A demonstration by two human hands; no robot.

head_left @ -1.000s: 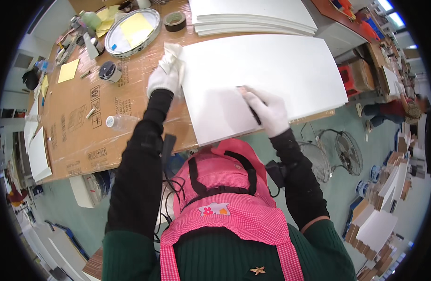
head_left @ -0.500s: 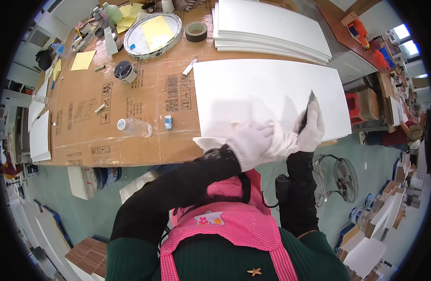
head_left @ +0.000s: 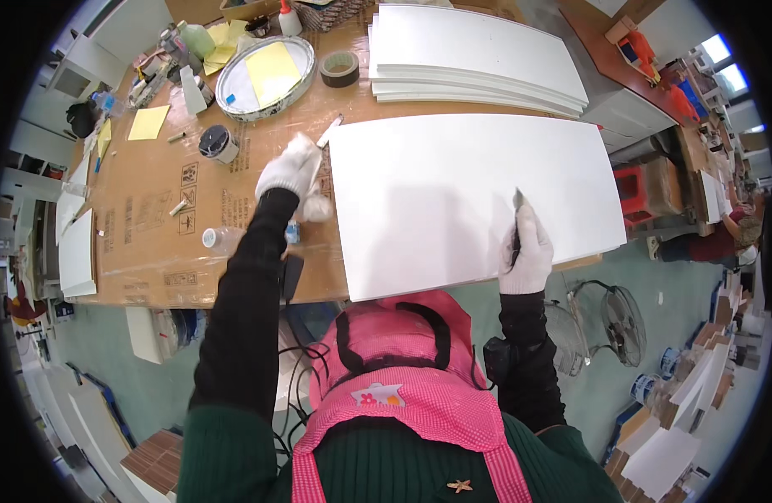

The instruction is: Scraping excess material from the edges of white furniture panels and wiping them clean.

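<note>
A large white board (head_left: 453, 193) lies flat on the cardboard-covered table (head_left: 151, 226). My right hand (head_left: 527, 251), in a white glove, grips a slim dark blade tool (head_left: 517, 210) whose tip stands on the board near its front edge. My left hand (head_left: 290, 168), also gloved, is on the table just left of the board. Its fingers reach the near end of a slim white tool (head_left: 330, 131). A crumpled white cloth (head_left: 316, 207) lies beside my left wrist. Whether the left fingers grip anything is hidden.
A stack of white boards (head_left: 478, 59) lies behind the big one. A tape roll (head_left: 340, 67), a round metal tray (head_left: 264, 75) with yellow sheets, a dark jar (head_left: 216, 142) and a clear bottle (head_left: 222, 241) stand on the left. Fans (head_left: 608, 323) stand on the floor at right.
My left hand has swung from beside the right hand at the board's front edge to the table left of the board. My right hand stays at the front edge with the blade.
</note>
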